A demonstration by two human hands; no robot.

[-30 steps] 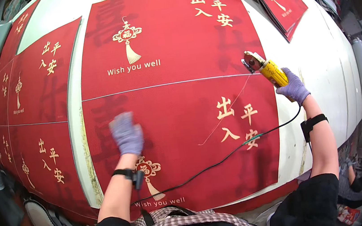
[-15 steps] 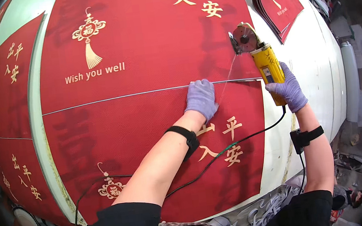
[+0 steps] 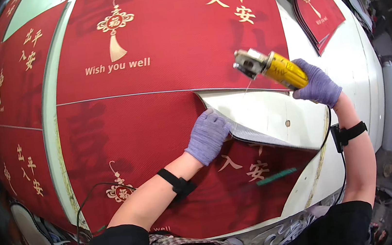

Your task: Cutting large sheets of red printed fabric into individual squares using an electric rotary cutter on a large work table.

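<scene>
My left hand (image 3: 209, 136), in a purple glove, is closed on the edge of the near red mat (image 3: 142, 124). That edge is pulled back and curled, so its grey underside and the white table surface show. Gold lettering and a knot ornament are printed on the mat. My right hand (image 3: 317, 84), also gloved, grips a yellow electric rotary cutter (image 3: 283, 71), its metal head pointing left over the seam. A thin pale strand hangs below the cutter head. The far red mat (image 3: 165, 33) lies flat beyond the seam.
More red mats (image 3: 24, 94) lie at the left, past a pale green strip (image 3: 51, 125). A stack of curved red mat pieces (image 3: 317, 9) sits at the far right. The cutter's black cord (image 3: 326, 136) runs past my right wrist. Pale offcuts (image 3: 288, 236) lie below the table's near edge.
The near mat's right part has been peeled back toward me by my left hand, opening a gap at the seam. My right hand has tilted the cutter leftward and lowered its head.
</scene>
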